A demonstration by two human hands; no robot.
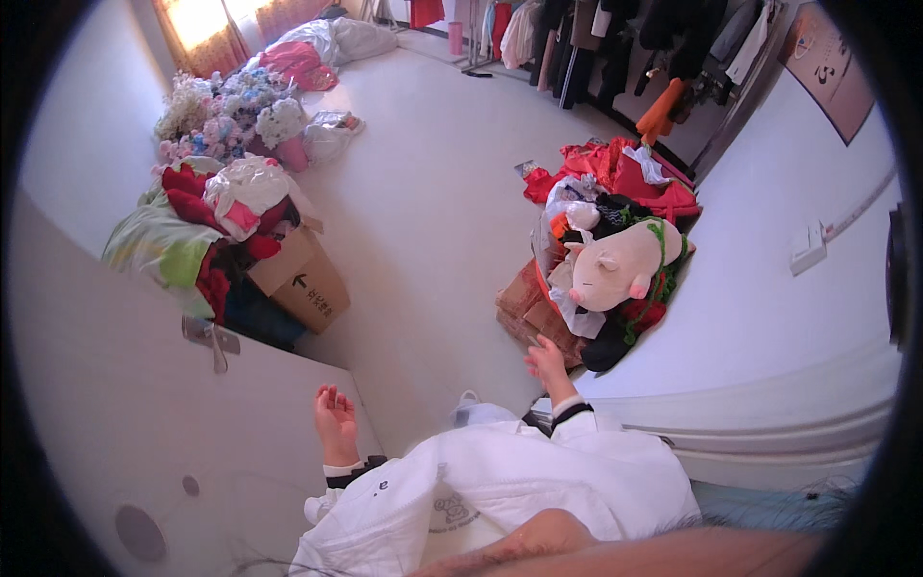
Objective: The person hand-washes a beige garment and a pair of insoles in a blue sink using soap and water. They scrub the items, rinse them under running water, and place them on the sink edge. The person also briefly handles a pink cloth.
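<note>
My left hand (336,422) is palm up with its fingers loosely curled and nothing in it. It is near the white door (281,411), which bears a metal handle (215,340). My right hand (546,364) reaches forward with bent, parted fingers and appears to hold nothing. In the picture it overlaps the edge of a brown cardboard box (520,299); I cannot tell whether they touch. Above that box, a pale pink plush pig (613,270) lies on a heap of bags and cloth. A green knitted cord (657,263) runs across the pig.
On the left, an open cardboard box (310,288) stands by dark red and green fabric (162,238). Artificial flowers (231,115) are piled beyond it. Clothes hang on a rack (570,50) at the back. A doorway edge (721,407) lies at my right.
</note>
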